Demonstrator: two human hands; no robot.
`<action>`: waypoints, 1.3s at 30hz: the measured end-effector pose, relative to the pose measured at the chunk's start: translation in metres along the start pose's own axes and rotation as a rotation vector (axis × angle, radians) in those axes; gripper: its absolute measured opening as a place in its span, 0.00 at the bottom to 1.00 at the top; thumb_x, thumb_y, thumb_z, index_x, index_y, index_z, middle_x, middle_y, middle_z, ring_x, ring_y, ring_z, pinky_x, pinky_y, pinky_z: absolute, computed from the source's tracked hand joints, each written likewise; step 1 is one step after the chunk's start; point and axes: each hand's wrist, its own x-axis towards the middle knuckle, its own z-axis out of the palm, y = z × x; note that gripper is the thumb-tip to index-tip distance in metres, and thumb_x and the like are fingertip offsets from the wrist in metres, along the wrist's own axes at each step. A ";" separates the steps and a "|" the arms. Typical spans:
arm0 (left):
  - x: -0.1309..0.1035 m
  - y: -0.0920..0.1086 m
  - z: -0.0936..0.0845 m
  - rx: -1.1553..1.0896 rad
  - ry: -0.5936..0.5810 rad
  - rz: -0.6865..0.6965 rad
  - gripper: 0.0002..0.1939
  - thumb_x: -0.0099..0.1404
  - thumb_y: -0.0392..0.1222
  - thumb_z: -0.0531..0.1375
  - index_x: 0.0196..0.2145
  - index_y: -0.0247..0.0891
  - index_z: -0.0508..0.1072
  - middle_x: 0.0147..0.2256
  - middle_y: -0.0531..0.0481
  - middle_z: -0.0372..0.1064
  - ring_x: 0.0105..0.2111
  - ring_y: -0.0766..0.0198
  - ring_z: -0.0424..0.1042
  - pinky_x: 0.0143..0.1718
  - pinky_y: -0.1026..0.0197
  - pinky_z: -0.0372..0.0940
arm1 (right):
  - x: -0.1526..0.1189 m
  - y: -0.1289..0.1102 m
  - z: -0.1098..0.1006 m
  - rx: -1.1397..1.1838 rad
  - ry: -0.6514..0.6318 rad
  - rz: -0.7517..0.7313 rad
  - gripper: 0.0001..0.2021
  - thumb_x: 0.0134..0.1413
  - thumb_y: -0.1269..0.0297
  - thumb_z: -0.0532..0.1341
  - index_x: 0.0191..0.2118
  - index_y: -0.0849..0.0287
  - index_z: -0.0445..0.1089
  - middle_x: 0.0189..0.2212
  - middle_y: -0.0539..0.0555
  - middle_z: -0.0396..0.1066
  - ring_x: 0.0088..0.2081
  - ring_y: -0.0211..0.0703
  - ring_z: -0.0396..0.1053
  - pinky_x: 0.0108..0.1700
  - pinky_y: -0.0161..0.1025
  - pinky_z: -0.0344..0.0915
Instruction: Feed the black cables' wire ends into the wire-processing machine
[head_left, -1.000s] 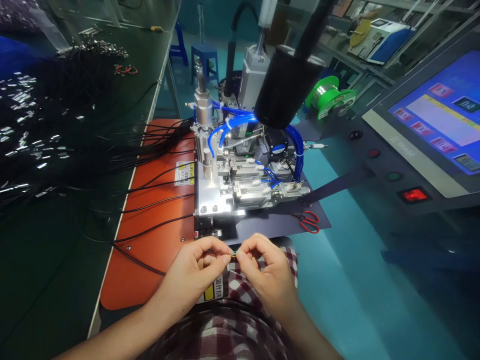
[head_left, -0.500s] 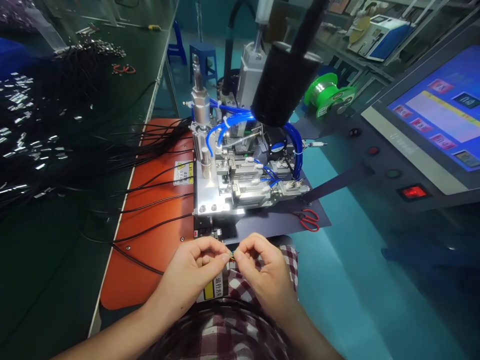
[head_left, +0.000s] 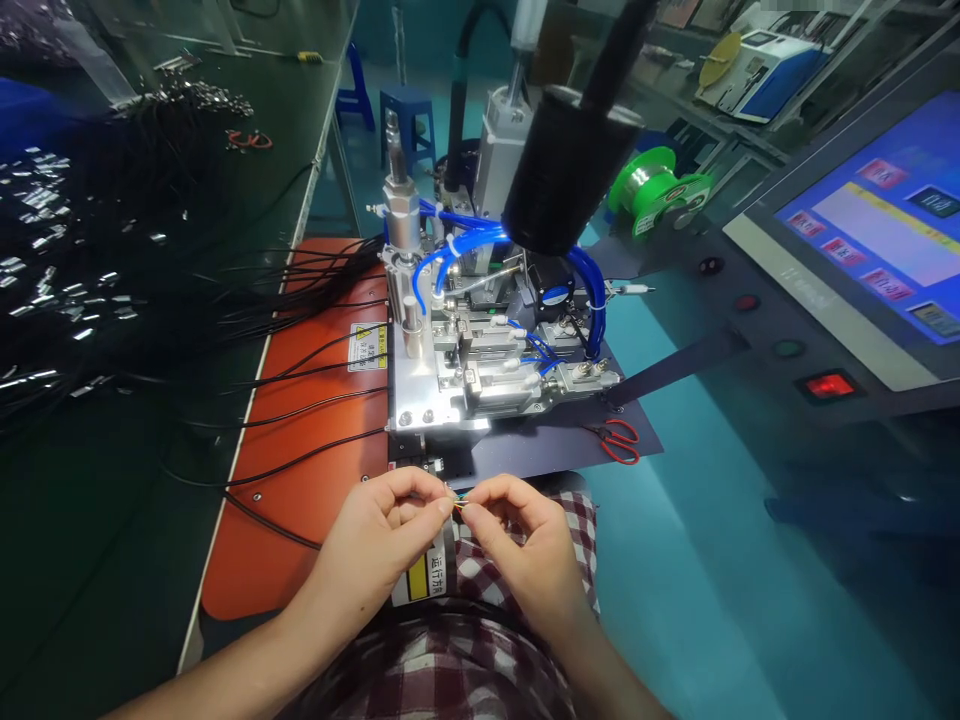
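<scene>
Thin coloured wires (head_left: 460,503) run between my fingertips just in front of the machine. My left hand (head_left: 390,525) pinches them from the left, thumb against forefinger. From the right, my right hand (head_left: 529,535) pinches the same wires close by, leaving only a short stretch visible. A black cable (head_left: 281,527) leads across the orange plate toward my left hand; its link to the wires is hidden by the hand. Beyond my hands stands the metal machine (head_left: 495,370) with blue air tubes (head_left: 469,242).
Several black cables (head_left: 322,395) cross the orange plate (head_left: 315,450) into the machine's left side. Red-handled scissors (head_left: 621,440) lie on the dark base plate at right. A control panel with a lit screen (head_left: 877,220) stands far right, and a green solder-wire spool (head_left: 649,190) behind.
Both hands have shifted very slightly, still pinching the wires. The wires between the fingertips lie at a somewhat different angle. The machine and cables stay as they were.
</scene>
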 end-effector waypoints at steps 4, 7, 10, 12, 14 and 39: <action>0.000 0.000 0.000 0.016 -0.009 0.015 0.12 0.56 0.47 0.63 0.27 0.35 0.71 0.15 0.61 0.50 0.17 0.74 0.47 0.16 0.69 0.42 | 0.002 -0.001 0.000 0.085 -0.064 0.058 0.07 0.53 0.64 0.62 0.27 0.60 0.68 0.23 0.48 0.64 0.24 0.36 0.59 0.27 0.33 0.58; 0.000 0.000 0.000 0.020 -0.020 0.013 0.11 0.56 0.47 0.62 0.27 0.35 0.71 0.15 0.61 0.50 0.16 0.74 0.47 0.16 0.69 0.42 | 0.002 -0.004 -0.002 0.084 -0.099 0.055 0.07 0.54 0.64 0.60 0.27 0.60 0.66 0.22 0.47 0.61 0.24 0.35 0.55 0.27 0.33 0.56; 0.001 -0.001 0.000 0.016 -0.043 0.007 0.11 0.56 0.46 0.62 0.28 0.34 0.71 0.15 0.61 0.51 0.17 0.74 0.47 0.16 0.69 0.41 | 0.001 -0.005 -0.003 -0.001 -0.082 -0.018 0.07 0.56 0.66 0.59 0.27 0.59 0.65 0.24 0.47 0.61 0.26 0.36 0.56 0.29 0.33 0.56; 0.001 -0.002 0.000 0.009 -0.055 0.003 0.11 0.56 0.46 0.62 0.27 0.34 0.70 0.16 0.60 0.52 0.17 0.74 0.48 0.17 0.69 0.41 | 0.002 -0.003 -0.003 -0.003 -0.084 -0.028 0.07 0.56 0.67 0.59 0.27 0.59 0.65 0.24 0.47 0.61 0.27 0.36 0.57 0.29 0.33 0.56; 0.002 -0.002 0.000 -0.003 -0.064 -0.014 0.11 0.56 0.46 0.61 0.27 0.34 0.69 0.16 0.60 0.53 0.17 0.74 0.47 0.17 0.69 0.42 | 0.003 0.000 -0.003 0.066 -0.096 0.013 0.07 0.56 0.65 0.60 0.27 0.59 0.65 0.23 0.47 0.61 0.25 0.36 0.56 0.28 0.33 0.56; 0.002 -0.023 -0.011 0.517 -0.102 0.682 0.09 0.68 0.32 0.51 0.36 0.39 0.71 0.32 0.52 0.64 0.32 0.67 0.64 0.33 0.65 0.61 | 0.005 0.015 0.000 0.246 -0.166 0.161 0.11 0.54 0.60 0.62 0.27 0.60 0.63 0.19 0.44 0.54 0.21 0.33 0.48 0.23 0.32 0.47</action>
